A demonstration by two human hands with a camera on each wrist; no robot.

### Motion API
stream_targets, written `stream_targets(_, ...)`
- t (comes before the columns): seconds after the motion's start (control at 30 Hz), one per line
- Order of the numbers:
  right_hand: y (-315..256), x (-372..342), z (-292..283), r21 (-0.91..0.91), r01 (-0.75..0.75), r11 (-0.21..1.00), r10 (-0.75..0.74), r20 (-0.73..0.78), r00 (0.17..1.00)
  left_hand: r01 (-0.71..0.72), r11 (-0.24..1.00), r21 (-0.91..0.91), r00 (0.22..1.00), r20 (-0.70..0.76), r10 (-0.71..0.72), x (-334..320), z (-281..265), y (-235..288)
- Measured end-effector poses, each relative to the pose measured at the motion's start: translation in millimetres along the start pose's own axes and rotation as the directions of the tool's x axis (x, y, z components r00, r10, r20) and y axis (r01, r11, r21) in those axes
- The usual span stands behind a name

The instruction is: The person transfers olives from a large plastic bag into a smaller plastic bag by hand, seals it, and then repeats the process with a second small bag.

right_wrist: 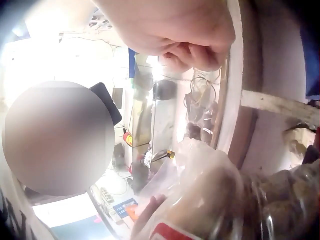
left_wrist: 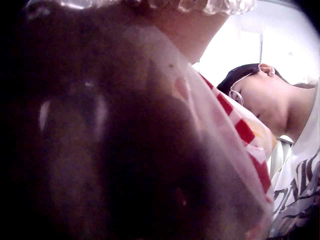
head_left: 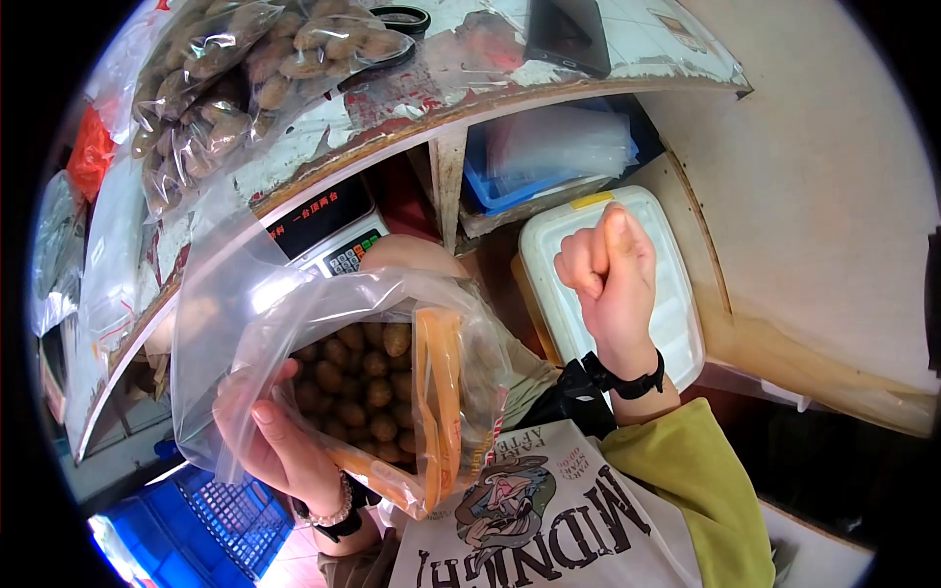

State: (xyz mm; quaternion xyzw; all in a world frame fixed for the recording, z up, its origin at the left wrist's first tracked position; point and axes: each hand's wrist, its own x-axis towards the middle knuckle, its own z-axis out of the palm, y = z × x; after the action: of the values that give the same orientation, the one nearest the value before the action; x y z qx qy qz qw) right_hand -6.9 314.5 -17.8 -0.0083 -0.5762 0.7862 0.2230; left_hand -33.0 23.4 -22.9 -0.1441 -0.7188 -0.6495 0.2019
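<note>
A peeling white worktop point(head_left: 451, 83) stands beyond the bag point(head_left: 441, 402). The left grip point(head_left: 274, 446), the nearer one, holds the bag's left side; the bag lies left of the right grip point(head_left: 613, 269), a curled fist, well apart, nothing visible in it. The bag's mouth gapes upward: slack clear film, orange band, rounded brown nuts point(head_left: 368, 392) inside.

Likely shop: counter point(head_left: 456, 86), digital scale point(head_left: 338, 240)

Beside your beaded bracelet point(left_wrist: 220, 6), a dark, blurred plastic bag point(left_wrist: 220, 165) shows red patches point(left_wrist: 245, 131) along one side, before your white lettered shirt point(left_wrist: 300, 185).
</note>
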Motion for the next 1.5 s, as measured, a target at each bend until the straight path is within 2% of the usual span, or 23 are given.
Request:
stream_targets(0.07,1.3,2.2,-1.9,-0.034,0.004,0.999,-0.004,0.015,1.0,-0.002,1.0,0.0,1.0,0.004,0.002,-0.1,-0.2,-0.2)
stream_targets(0.13,1.7,5.2,-5.0,0.118,-0.058,0.991,0.054,0.035,0.998,-0.001,1.0,-0.004,1.0,0.0,0.001,-0.6,0.1,0.2)
stream_targets(0.23,-1.1,5.1,-2.9,0.197,-0.125,0.972,0.127,0.0,0.992,0.021,1.0,-0.011,1.0,-0.011,-0.021,-1.8,0.3,0.7)
stream_targets(0.37,4.5,7.1,-1.9,0.172,-0.116,0.978,0.127,-0.054,0.99,0.016,1.0,-0.002,1.0,-0.007,-0.016,-2.0,-0.1,1.1)
stream_targets(0.43,11.6,6.8,-9.2,0.358,-0.122,0.926,0.121,0.023,0.992,0.018,1.0,-0.007,1.0,-0.014,-0.018,-1.9,0.9,1.2)
stream_targets(0.53,8.5,3.1,-2.7,0.272,-0.102,0.957,0.122,-0.057,0.991,0.022,1.0,-0.012,1.0,-0.012,-0.022,-1.4,1.0,1.6)
stream_targets(1.07,10.3,-0.8,-6.8,0.193,-0.13,0.973,0.136,-0.02,0.991,0.019,1.0,-0.01,1.0,-0.024,-0.019,-1.3,0.9,-0.7)
stream_targets(1.13,7.7,-3.0,-2.2,0.046,-0.041,0.998,0.045,-0.081,0.996,0.011,1.0,-0.017,1.0,-0.016,-0.012,-0.8,1.3,-0.6)
stream_targets(1.27,12.3,-2.8,-3.5,0.003,0.063,0.998,-0.063,-0.063,0.996,0.021,1.0,0.007,0.999,-0.032,-0.021,-0.8,3.9,1.8)
stream_targets(1.37,14.5,-2.1,-4.5,-0.093,0.028,0.995,-0.034,-0.072,0.997,0.044,0.998,-0.035,0.997,-0.069,-0.046,-0.9,4.4,1.0)
stream_targets(1.47,17.0,-0.9,-12.2,0.006,-0.057,0.998,0.057,0.014,0.998,0.049,0.998,-0.026,0.996,-0.071,-0.05,-2.0,4.8,1.3)
stream_targets(1.5,17.3,1.0,-11.4,0.058,-0.134,0.989,0.133,0.03,0.991,0.057,0.998,-0.016,0.995,-0.076,-0.058,-2.3,6.2,1.7)
